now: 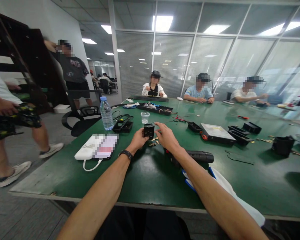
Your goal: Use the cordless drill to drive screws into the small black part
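My left hand [138, 139] is closed around a small black plastic box [149, 132], held upright just above the table. My right hand [166, 136] is at the box's right side with fingers bent and apart; whether the fingertips touch it, I cannot tell. Small brass-coloured metal parts [152, 144] lie on the table just below the box. Beyond it stands a clear plastic cup [145, 117]. Under my right forearm lies a black power screwdriver [199, 156], partly hidden.
On the left are a water bottle [106, 114], a white power bank [86, 146] cabled to a phone, and a black tray [123, 126]. A boxy device [218, 134] and several black housings lie right. White gloves [230, 186] rest near the front edge. Several people are around the green table [95, 186].
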A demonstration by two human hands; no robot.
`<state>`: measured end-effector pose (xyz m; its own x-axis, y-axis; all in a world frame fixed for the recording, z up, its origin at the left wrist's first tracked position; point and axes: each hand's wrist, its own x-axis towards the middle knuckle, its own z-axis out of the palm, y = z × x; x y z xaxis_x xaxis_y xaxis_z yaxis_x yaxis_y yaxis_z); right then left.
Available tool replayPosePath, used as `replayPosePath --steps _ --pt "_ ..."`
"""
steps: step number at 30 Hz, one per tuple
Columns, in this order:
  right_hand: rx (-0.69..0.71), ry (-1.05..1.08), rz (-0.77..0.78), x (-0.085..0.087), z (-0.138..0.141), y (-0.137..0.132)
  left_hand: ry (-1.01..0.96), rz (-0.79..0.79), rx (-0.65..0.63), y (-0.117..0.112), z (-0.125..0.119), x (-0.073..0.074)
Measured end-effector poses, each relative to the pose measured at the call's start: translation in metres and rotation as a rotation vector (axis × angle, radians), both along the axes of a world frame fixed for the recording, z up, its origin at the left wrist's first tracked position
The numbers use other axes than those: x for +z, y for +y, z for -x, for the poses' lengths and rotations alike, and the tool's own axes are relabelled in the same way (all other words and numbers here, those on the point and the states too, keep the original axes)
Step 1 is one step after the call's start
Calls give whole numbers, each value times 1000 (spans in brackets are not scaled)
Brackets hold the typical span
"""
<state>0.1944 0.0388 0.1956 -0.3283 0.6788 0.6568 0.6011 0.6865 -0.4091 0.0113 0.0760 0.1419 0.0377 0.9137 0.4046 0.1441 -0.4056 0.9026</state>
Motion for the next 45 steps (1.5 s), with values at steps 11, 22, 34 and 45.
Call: replayPosePath --steps 11,22,34,45 --pt "-161 -446 -36 5 5 -19 -283 85 -29 -12 -8 14" --pt "-266 -560 6 5 8 -21 -265 38 -7 -18 -19 22" --pt "-249 -543 68 8 10 -21 -276 47 37 -21 -24 19" --pt "-240 -434 102 10 8 -19 -390 130 -47 -27 -29 25"
